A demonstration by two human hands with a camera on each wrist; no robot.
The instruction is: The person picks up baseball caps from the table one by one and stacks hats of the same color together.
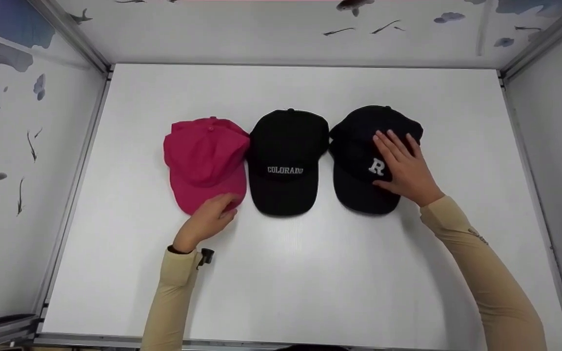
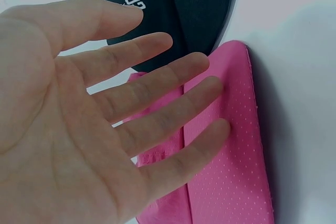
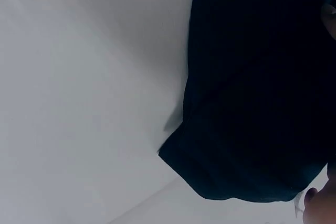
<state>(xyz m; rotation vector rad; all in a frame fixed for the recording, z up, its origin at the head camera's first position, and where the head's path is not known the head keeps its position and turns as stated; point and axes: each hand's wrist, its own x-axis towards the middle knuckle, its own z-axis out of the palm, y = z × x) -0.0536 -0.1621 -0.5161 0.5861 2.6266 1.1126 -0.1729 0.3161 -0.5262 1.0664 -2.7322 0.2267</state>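
Three baseball caps lie side by side, brims towards me. On the left is a pink cap (image 1: 205,158); my left hand (image 1: 208,220) is over its brim, fingers fairly straight and spread in the left wrist view, holding nothing. Whether the fingertips touch the brim I cannot tell. In the middle sits a black cap (image 1: 288,136) lettered COLORADO, with neither hand on it. Across the right side of a dark cap (image 1: 356,141) with a white R lies my right hand (image 1: 410,170), fingers extended over the crown. The right wrist view shows mostly that dark cap (image 3: 257,108) and few fingertips.
The caps lie on a white tabletop (image 1: 281,273) framed by metal edging. White panels with painted fish enclose it at the back (image 1: 281,34) and sides. A small black device (image 1: 206,256) is strapped at the left wrist.
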